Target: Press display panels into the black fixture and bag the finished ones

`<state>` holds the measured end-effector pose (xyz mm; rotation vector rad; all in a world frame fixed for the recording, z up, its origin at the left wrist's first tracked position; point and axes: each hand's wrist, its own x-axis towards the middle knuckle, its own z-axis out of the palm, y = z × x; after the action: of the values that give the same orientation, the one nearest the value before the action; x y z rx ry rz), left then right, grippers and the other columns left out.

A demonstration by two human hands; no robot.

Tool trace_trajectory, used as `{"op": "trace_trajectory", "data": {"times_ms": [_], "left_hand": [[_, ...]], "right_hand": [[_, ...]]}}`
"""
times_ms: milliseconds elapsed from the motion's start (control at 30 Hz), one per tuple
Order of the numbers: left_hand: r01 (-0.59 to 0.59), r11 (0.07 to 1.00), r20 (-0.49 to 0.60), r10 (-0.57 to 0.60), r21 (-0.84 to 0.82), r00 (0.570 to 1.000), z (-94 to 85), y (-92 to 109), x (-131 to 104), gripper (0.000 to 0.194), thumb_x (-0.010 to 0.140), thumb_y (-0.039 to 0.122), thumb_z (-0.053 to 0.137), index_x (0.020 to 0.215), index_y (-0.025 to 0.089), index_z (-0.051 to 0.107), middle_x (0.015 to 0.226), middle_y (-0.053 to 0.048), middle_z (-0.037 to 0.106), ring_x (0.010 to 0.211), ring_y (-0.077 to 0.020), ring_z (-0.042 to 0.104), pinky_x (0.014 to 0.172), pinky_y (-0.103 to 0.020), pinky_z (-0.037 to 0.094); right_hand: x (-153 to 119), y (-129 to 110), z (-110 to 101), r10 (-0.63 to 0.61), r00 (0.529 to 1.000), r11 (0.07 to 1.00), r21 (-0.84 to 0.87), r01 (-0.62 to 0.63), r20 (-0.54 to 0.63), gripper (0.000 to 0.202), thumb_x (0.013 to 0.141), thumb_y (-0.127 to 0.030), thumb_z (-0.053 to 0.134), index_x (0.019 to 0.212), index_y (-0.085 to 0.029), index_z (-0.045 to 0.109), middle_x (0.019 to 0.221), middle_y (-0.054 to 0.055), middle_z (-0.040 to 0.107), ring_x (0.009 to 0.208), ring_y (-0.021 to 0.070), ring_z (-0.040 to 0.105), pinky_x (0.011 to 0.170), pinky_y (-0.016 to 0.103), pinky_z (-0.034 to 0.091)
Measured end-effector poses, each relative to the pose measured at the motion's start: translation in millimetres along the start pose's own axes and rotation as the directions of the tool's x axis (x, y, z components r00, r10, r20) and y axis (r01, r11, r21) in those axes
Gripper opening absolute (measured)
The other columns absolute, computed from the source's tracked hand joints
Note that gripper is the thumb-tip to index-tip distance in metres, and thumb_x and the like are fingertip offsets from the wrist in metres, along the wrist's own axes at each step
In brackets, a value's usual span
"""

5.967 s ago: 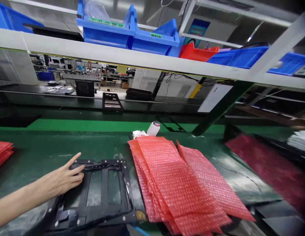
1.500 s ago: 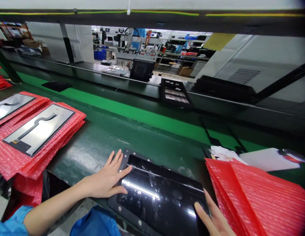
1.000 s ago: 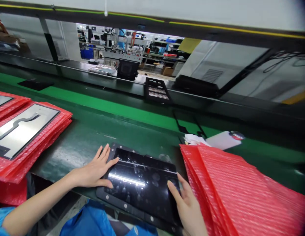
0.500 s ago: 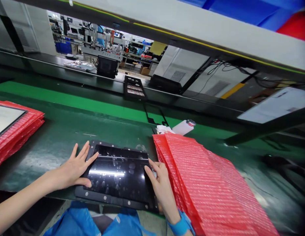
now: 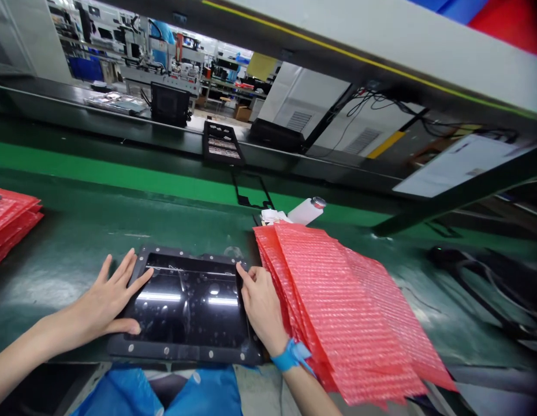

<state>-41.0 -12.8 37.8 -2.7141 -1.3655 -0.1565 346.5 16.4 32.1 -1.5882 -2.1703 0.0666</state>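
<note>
A glossy black screen panel (image 5: 194,323), marked with smudges, lies inside a black frame (image 5: 188,353) with round silvery dots along its border. My left hand (image 5: 108,306) is open, its fingers spread over the left border, fingertips touching the frame and panel edge. Over the right border, my right hand (image 5: 264,306) has one digit stretched onto the panel's upper right corner. Its other fingers are curled in, and what they may hold is hidden. A blue band (image 5: 290,355) circles the right wrist.
Red bubble-wrap bags (image 5: 338,306) are piled at the right, close to my right hand. Another red stack (image 5: 12,225) lies far left. Behind are a white bottle (image 5: 306,211), a thin black frame (image 5: 253,190) and a black tray (image 5: 222,143). An overhead shelf (image 5: 338,29) crosses above.
The panel's right side has gone down and now looks flat in the frame. My right hand has shifted to its upper right corner. My left hand stays spread, and the view has turned slightly right.
</note>
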Motion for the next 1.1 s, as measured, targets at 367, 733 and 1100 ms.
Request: {"op": "trace_trajectory", "data": {"times_ms": [367, 733, 1100], "left_hand": [[0.007, 0.999, -0.011, -0.007, -0.031, 1.0, -4.8, 2.8, -2.0, 0.092, 0.088, 0.069, 0.052, 0.157, 0.022, 0.015, 0.158, -0.021, 0.027, 0.148, -0.0423, 0.013, 0.112, -0.069, 0.02], [0.063, 0.992, 0.033, -0.06, -0.106, 0.998, -15.5, 13.3, 6.0, 0.089, 0.09, 0.068, 0.048, 0.158, 0.023, 0.01, 0.163, -0.021, 0.01, 0.149, -0.0434, 0.004, 0.112, -0.069, 0.02], [0.154, 0.979, 0.019, -0.153, -0.132, 0.988, -3.7, 19.7, -7.7, 0.077, 0.098, 0.058, 0.043, 0.158, 0.026, 0.006, 0.164, -0.016, 0.005, 0.15, -0.039, 0.007, 0.114, -0.068, 0.018]], "right_hand": [[-1.8, -10.7, -6.0, -0.033, 0.998, 0.963, -0.265, 0.044, 0.045, 0.046, 0.092, -0.009, 0.04, 0.136, -0.012, 0.051, 0.101, 0.011, 0.057, 0.092, 0.0273, 0.047, 0.078, 0.041, 0.042], [13.2, -10.0, 0.4, -0.09, 0.99, 0.986, -0.129, 0.104, 0.106, 0.048, 0.094, -0.009, 0.031, 0.139, -0.012, 0.05, 0.105, 0.014, 0.06, 0.091, 0.0282, 0.046, 0.077, 0.044, 0.042], [-43.5, -17.1, -33.4, 0.048, 0.993, 0.969, 0.236, -0.072, 0.105, 0.04, 0.101, -0.024, 0.034, 0.134, -0.023, 0.056, 0.1, 0.006, 0.055, 0.095, 0.0185, 0.057, 0.087, 0.033, 0.049]]}}
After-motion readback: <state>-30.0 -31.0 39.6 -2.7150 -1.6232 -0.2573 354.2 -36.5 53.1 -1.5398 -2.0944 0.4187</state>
